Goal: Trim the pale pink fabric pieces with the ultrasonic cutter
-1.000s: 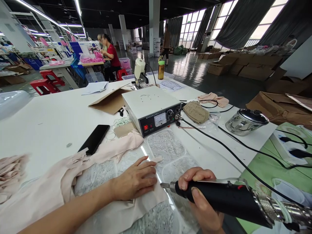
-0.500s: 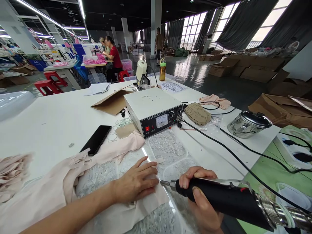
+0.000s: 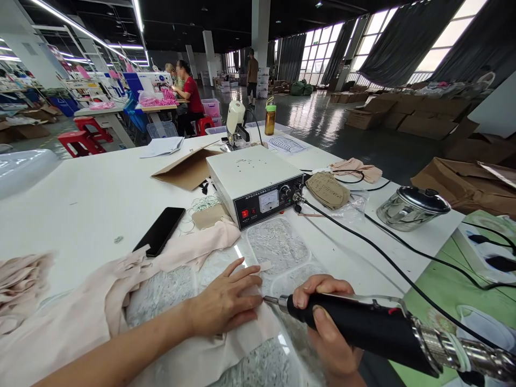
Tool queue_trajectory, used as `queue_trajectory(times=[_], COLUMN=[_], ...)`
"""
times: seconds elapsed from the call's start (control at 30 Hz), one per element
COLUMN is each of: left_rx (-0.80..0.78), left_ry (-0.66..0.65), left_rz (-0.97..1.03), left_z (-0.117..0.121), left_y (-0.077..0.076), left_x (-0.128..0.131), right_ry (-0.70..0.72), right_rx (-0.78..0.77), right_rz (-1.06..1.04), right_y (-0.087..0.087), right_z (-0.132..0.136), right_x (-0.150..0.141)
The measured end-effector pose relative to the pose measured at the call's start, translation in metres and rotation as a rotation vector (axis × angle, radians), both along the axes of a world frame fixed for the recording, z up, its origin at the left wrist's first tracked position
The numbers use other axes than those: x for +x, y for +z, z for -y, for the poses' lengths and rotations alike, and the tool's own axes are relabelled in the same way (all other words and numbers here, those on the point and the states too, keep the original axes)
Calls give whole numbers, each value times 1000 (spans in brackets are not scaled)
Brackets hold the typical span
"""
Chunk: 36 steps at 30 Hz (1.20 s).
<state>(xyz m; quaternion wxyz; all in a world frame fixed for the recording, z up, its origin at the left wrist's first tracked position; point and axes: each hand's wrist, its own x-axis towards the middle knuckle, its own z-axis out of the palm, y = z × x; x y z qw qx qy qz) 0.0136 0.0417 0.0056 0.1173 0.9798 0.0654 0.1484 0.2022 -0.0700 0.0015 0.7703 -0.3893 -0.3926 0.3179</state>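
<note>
My left hand [image 3: 229, 298] lies palm down with its fingers stretched out, pressing pale pink fabric [image 3: 197, 357] onto a clear, grey-patterned mat [image 3: 278, 244]. In my right hand [image 3: 328, 322] is a black ultrasonic handpiece [image 3: 358, 322], its fingers wrapped round the barrel. The metal tip of the handpiece points left and reaches the fabric edge beside my left fingertips; whether it touches I cannot tell. A cable links the tool's side to a white control box [image 3: 253, 166] with a black front panel and a lit red switch. Under my left palm the fabric is hidden.
A black phone [image 3: 159, 231] lies left of the box, near a pile of pink fabric pieces [image 3: 24, 285]. Brown card patterns [image 3: 328, 189] and a lidded metal pot [image 3: 413, 207] stand right. Black cables [image 3: 374, 247] cross the table's right side. Co-workers are farther back.
My right hand has moved the handpiece slightly left and up, its tip nearer my left fingers. My left hand has stayed in place. A person in the background has walked left.
</note>
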Motion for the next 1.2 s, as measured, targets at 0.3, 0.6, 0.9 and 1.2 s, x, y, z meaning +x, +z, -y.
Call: queue_trajectory(times=[0.3, 0.6, 0.9, 1.2], left_rx=[54, -6, -112, 74], left_ry=[5, 8, 5, -48], left_rz=[11, -19, -76, -13], left_z=[2, 47, 86, 50], left_y=[6, 10, 24, 18], left_x=[-4, -28, -24, -14], right_ry=[-3, 102, 153, 103], right_rx=[20, 4, -86, 36], right_rz=[46, -1, 6, 36], right_y=[8, 10, 22, 9], right_z=[7, 40, 64, 51], right_x=[3, 4, 15, 9])
